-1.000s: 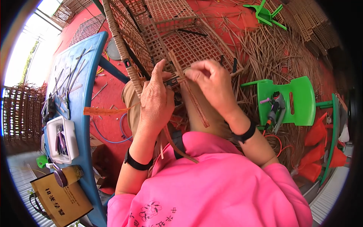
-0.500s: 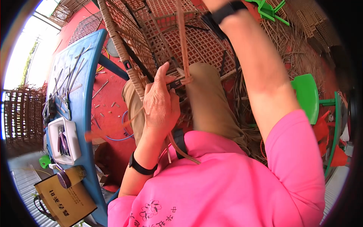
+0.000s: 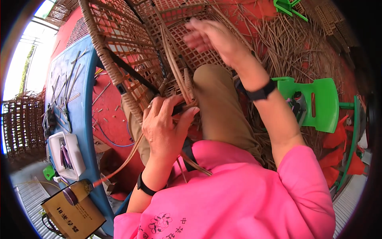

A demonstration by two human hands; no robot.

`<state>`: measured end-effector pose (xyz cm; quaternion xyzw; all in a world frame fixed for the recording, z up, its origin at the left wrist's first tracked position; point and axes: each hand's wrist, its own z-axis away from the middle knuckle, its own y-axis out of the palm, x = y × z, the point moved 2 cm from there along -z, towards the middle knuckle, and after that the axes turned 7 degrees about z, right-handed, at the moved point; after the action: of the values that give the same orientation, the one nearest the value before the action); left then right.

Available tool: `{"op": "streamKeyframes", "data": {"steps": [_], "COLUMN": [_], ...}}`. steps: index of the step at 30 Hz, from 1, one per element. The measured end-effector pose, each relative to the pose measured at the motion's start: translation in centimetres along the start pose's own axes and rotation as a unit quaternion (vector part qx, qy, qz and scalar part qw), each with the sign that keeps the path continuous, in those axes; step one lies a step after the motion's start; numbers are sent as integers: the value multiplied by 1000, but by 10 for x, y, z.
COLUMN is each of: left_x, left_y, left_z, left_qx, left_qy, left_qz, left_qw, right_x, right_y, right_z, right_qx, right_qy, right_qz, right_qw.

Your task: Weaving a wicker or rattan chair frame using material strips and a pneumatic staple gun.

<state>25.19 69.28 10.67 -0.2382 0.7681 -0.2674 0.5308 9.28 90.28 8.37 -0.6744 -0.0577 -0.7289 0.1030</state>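
Note:
A large woven rattan frame (image 3: 126,34) with open lattice sides leans against my knees, its thick edge wrapped in cane. My left hand (image 3: 161,121) is closed around a dark bar of it, thumb and fingers pressing down the long rattan strips (image 3: 174,65) there. These strips run up from the thumb across the lattice. A loose strip tail (image 3: 129,159) trails below the left hand toward the table. Over the far lattice is my right hand (image 3: 213,40), fingers stretched out and slightly blurred, with nothing visible in them.
On the left stands a blue table (image 3: 85,131) with scattered thin strips, a white tray (image 3: 65,157) of tools, a jar (image 3: 81,190) and a brown paper bag (image 3: 73,211). A green plastic chair (image 3: 324,105) is at right, below a heap of loose strips (image 3: 280,51) on the red floor.
My right hand has come down and left from the upper edge, and its fingers now show. The strips, upright before, now lean left over the lattice. The left hand has shifted slightly lower.

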Motion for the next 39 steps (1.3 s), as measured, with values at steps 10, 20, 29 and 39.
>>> {"op": "streamKeyframes", "data": {"steps": [10, 20, 29, 39], "left_x": [13, 7, 32, 42], "left_y": [1, 27, 32, 40], "left_z": [19, 44, 34, 35], "left_qx": [256, 179, 206, 201], "left_qy": [-260, -372, -490, -489], "left_qz": [232, 477, 446, 451], "left_qw": [902, 776, 720, 719], "right_x": [-221, -271, -344, -259], "right_y": [-98, -269, -357, -342], "right_z": [215, 323, 295, 323], "right_qx": [-341, -486, -408, -464], "right_qy": [216, 286, 379, 269], "right_qz": [151, 420, 337, 162], "right_qw": [902, 711, 759, 828]}}
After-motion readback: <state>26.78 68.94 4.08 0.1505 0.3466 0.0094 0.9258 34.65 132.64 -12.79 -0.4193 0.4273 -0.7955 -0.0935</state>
